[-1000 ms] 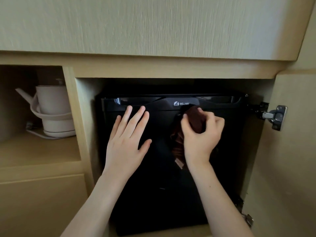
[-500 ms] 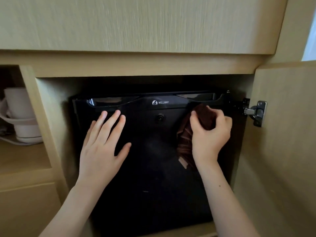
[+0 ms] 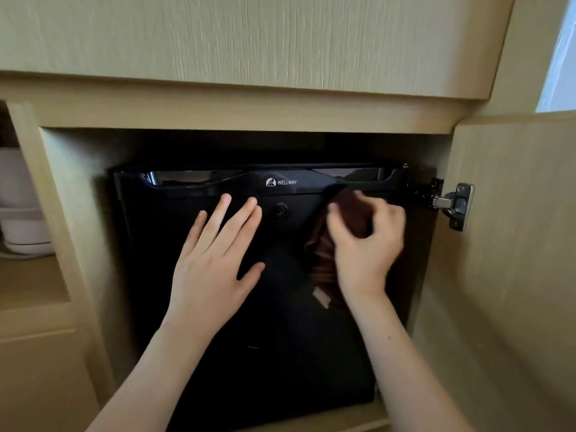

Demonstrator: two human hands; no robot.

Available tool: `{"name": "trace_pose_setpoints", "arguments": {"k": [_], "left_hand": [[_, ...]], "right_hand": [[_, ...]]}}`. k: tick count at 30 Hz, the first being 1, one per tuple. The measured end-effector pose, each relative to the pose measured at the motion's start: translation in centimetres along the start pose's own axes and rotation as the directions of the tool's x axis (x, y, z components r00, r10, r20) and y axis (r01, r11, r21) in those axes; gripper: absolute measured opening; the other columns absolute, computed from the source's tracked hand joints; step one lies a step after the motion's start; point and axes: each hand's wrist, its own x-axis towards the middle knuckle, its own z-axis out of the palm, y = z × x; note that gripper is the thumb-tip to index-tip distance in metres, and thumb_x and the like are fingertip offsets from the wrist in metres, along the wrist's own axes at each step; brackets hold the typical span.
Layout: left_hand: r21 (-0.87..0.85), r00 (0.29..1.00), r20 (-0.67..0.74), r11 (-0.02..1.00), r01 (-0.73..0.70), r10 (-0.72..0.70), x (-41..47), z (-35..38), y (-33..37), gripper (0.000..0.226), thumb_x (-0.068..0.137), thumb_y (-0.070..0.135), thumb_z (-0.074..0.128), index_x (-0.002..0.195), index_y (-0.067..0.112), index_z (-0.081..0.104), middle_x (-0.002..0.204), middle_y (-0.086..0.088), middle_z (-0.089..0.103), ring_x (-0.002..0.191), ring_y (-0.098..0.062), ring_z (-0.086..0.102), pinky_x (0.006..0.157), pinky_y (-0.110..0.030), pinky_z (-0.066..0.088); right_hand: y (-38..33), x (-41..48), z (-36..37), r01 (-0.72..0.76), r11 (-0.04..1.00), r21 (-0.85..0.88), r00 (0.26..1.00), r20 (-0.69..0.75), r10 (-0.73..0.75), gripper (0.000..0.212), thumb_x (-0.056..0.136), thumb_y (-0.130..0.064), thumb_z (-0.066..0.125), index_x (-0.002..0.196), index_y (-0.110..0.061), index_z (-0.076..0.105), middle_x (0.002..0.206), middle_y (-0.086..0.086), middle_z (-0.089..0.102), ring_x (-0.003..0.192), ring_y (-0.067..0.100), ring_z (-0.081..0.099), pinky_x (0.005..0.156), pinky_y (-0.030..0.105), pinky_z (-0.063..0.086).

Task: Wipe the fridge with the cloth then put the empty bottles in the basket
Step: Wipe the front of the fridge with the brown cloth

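Note:
A small black fridge (image 3: 280, 338) with a white WELLWAY logo sits inside a light wooden cabinet niche, its door closed. My left hand (image 3: 215, 260) lies flat on the fridge door, fingers straight, left of a round lock. My right hand (image 3: 364, 247) grips a dark brown cloth (image 3: 324, 263) against the upper right part of the door; the cloth hangs down below my fingers. No bottles or basket are in view.
The open cabinet door (image 3: 505, 275) stands at the right with a metal hinge (image 3: 455, 205). A white kettle (image 3: 21, 219) sits on a shelf in the left compartment. A wooden panel (image 3: 249, 42) spans the top.
The view shifted so the fridge sits further right and the kettle slid to the left edge. My right hand with the cloth moved slightly left along the door's top; it is blurred.

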Motion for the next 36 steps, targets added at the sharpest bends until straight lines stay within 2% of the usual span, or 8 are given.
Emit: {"name": "trace_pose_setpoints", "arguments": {"k": [4, 7, 10, 13, 19, 24, 28, 36], "left_hand": [[-0.014, 1.0, 0.031, 1.0, 0.005, -0.005, -0.1, -0.3, 0.1, 0.087, 0.082, 0.034, 0.074, 0.154, 0.017, 0.03, 0.163, 0.005, 0.025, 0.153, -0.021, 0.01, 0.123, -0.044, 0.015], [-0.047, 0.999, 0.031, 0.999, 0.028, -0.027, 0.0, -0.2, 0.5, 0.086, 0.081, 0.03, 0.075, 0.154, 0.015, 0.031, 0.162, 0.004, 0.026, 0.153, -0.022, 0.011, 0.123, -0.045, 0.013], [-0.075, 0.999, 0.026, 0.997, 0.029, -0.027, -0.1, -0.2, 0.5, 0.087, 0.08, 0.029, 0.077, 0.153, 0.015, 0.033, 0.163, 0.006, 0.025, 0.153, -0.02, 0.012, 0.124, -0.043, 0.012], [-0.06, 0.999, 0.05, 0.998, 0.009, -0.006, -0.3, -0.1, -0.1, 0.089, 0.08, 0.031, 0.076, 0.155, 0.018, 0.029, 0.163, 0.006, 0.023, 0.153, -0.019, 0.011, 0.124, -0.038, 0.007], [-0.04, 0.998, 0.063, 0.999, -0.021, 0.023, -0.6, -0.4, -0.7, 0.088, 0.081, 0.033, 0.074, 0.155, 0.017, 0.03, 0.163, 0.004, 0.025, 0.153, -0.019, 0.013, 0.124, -0.038, 0.01], [-0.058, 0.998, 0.056, 0.998, -0.016, 0.019, -0.7, -0.4, -0.7, 0.087, 0.081, 0.032, 0.075, 0.155, 0.017, 0.03, 0.163, 0.004, 0.025, 0.153, -0.018, 0.012, 0.125, -0.038, 0.009], [-0.07, 0.998, 0.059, 0.997, -0.01, 0.015, -0.6, -0.5, -0.6, 0.087, 0.081, 0.031, 0.075, 0.154, 0.016, 0.031, 0.163, 0.004, 0.025, 0.153, -0.019, 0.012, 0.124, -0.038, 0.01], [-0.073, 0.996, 0.074, 0.997, -0.034, 0.039, -1.3, -0.6, -1.4, 0.086, 0.08, 0.03, 0.075, 0.154, 0.016, 0.032, 0.163, 0.004, 0.026, 0.153, -0.018, 0.014, 0.124, -0.039, 0.013]], "right_hand": [[1.6, 1.6, -1.2, -0.242, 0.969, 0.049, 0.946, -0.209, 0.247, 0.021, 0.083, -0.024, 0.08, 0.095, -0.013, 0.066, 0.099, 0.011, 0.058, 0.079, -0.013, 0.052, 0.076, -0.002, 0.037], [0.4, 0.8, 0.0, -0.231, 0.971, 0.055, 0.943, -0.233, 0.237, 0.022, 0.08, -0.018, 0.081, 0.097, -0.01, 0.069, 0.099, 0.014, 0.057, 0.079, -0.005, 0.053, 0.079, -0.001, 0.036], [-1.5, -1.6, 1.3, 0.003, 1.0, 0.017, 1.0, 0.017, -0.003, 0.032, 0.076, -0.012, 0.084, 0.104, -0.005, 0.072, 0.1, 0.011, 0.054, 0.088, 0.013, 0.057, 0.088, 0.011, 0.043], [-1.5, -2.2, 1.1, 0.181, 0.984, 0.005, 0.954, 0.241, -0.176, 0.036, 0.078, -0.015, 0.084, 0.11, -0.008, 0.071, 0.105, 0.007, 0.054, 0.097, 0.017, 0.058, 0.089, 0.021, 0.049], [1.3, -1.8, -0.2, -0.121, 0.987, 0.103, 0.991, -0.037, 0.125, 0.026, 0.082, -0.018, 0.082, 0.102, -0.011, 0.068, 0.103, 0.003, 0.052, 0.091, -0.007, 0.056, 0.081, 0.003, 0.044], [4.1, -6.8, -1.8, -0.319, 0.938, 0.136, 0.934, -0.125, 0.335, 0.028, 0.081, -0.015, 0.082, 0.1, -0.022, 0.061, 0.102, -0.003, 0.051, 0.091, -0.002, 0.06, 0.081, 0.012, 0.052], [4.0, -7.5, -1.5, -0.453, 0.879, 0.15, 0.86, -0.189, 0.475, 0.026, 0.084, -0.021, 0.08, 0.099, -0.02, 0.059, 0.103, 0.001, 0.051, 0.086, -0.004, 0.059, 0.072, 0.004, 0.047], [0.9, -1.0, 0.9, -0.288, 0.945, 0.157, 0.926, -0.207, 0.316, 0.025, 0.083, -0.028, 0.078, 0.096, -0.016, 0.059, 0.101, 0.006, 0.053, 0.081, -0.011, 0.053, 0.071, 0.0, 0.041]]}}
